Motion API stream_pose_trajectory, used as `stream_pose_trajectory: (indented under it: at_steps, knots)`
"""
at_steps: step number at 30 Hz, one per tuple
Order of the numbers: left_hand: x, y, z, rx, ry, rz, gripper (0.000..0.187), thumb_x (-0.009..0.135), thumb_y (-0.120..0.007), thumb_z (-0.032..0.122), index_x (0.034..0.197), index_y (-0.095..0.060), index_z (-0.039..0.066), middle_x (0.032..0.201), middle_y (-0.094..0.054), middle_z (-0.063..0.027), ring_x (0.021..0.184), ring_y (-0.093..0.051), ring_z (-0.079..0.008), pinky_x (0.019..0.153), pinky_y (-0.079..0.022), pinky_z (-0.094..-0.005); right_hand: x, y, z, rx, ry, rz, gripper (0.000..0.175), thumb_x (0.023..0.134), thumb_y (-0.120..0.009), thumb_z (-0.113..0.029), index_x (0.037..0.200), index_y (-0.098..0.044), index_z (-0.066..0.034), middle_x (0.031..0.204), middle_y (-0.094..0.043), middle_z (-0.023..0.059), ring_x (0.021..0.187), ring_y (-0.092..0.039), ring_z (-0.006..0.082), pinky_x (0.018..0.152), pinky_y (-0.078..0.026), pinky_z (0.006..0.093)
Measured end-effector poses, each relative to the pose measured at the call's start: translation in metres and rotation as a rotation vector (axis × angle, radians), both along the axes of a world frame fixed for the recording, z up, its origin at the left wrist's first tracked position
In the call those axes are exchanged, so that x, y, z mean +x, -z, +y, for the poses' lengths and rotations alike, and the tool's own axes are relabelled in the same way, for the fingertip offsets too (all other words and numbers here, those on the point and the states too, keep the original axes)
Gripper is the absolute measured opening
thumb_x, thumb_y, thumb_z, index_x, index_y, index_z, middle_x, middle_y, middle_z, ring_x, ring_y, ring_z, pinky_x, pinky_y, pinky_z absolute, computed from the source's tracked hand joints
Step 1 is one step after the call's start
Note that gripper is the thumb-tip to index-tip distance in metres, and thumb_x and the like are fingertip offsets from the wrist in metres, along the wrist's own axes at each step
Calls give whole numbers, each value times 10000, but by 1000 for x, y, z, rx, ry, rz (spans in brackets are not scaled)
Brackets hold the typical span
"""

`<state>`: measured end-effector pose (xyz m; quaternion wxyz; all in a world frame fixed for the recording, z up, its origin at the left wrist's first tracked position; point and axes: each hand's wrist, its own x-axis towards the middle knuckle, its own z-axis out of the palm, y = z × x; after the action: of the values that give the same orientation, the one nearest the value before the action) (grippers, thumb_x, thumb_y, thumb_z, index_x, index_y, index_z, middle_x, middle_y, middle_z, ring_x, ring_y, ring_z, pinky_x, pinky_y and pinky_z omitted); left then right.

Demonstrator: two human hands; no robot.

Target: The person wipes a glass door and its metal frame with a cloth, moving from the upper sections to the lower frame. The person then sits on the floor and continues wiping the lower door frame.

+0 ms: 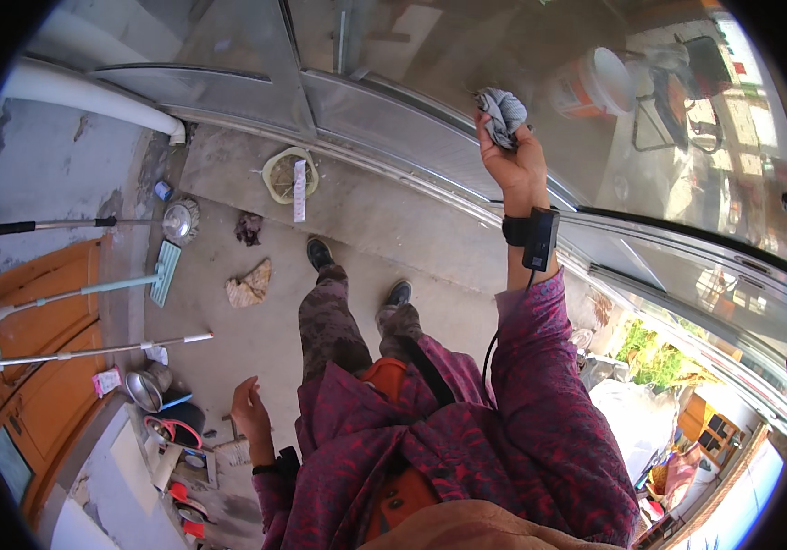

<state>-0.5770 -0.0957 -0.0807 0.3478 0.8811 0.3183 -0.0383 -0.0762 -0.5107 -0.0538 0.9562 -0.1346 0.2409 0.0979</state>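
Note:
My right hand (514, 155) is raised at the upper right, its fingers closed around a crumpled grey cloth (503, 115). The cloth is at the glass pane (435, 75) of a metal-framed door or window; whether it touches the glass I cannot tell. My left hand (252, 412) hangs low at my left side, with fingers loosely bent and nothing seen in it. A black device is strapped to my right wrist, with a cable running down along the sleeve.
On the concrete step stands a pale basin (270, 180) with a strip across it. A dark rag (249, 228) and a beige cloth (249, 283) lie on the floor. At the left are a teal squeegee or mop (165, 273), poles, a wooden door (56, 385) and several pans.

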Motion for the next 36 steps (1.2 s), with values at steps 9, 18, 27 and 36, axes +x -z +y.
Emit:
stream_pose_trajectory:
  at_steps: [9, 18, 27, 36]
  knots:
    - [-5, 16, -24, 9, 79, -84, 209, 928, -560, -35, 1070, -699, 28, 993, -706, -140, 838, -704, -269, 757, -566, -372, -70, 60, -271, -863, 507, 317, 140, 956, -583, -42, 1035, -684, 12, 1109, -707, 168, 1035, -704, 314, 856, -605, 395]
    - [-23, 23, -32, 33, 23, -98, 209, 920, -573, -41, 1064, -703, 34, 988, -706, -137, 830, -700, -267, 749, -566, -370, -17, -12, -1, -731, -11, 38, 320, 1059, -330, -96, 1265, -549, 14, 1285, -610, 186, 1164, -603, 369, 983, -535, 522]
    - [-40, 12, -30, 49, -73, -123, 210, 913, -575, -50, 1053, -703, 39, 966, -709, -128, 812, -706, -261, 737, -564, -369, 58, -115, 172, -117, -201, 27, 310, 1075, -352, -135, 1298, -499, 21, 1303, -566, 201, 1129, -596, 409, 957, -534, 608]
    - [-17, 16, -50, 28, 15, -175, 213, 929, -558, -35, 1069, -704, 32, 980, -709, -144, 811, -719, -271, 719, -565, -377, -19, -91, -88, 82, -38, 43, 350, 1057, -382, -156, 1323, -516, 27, 1334, -568, 238, 1184, -578, 453, 928, -574, 498]
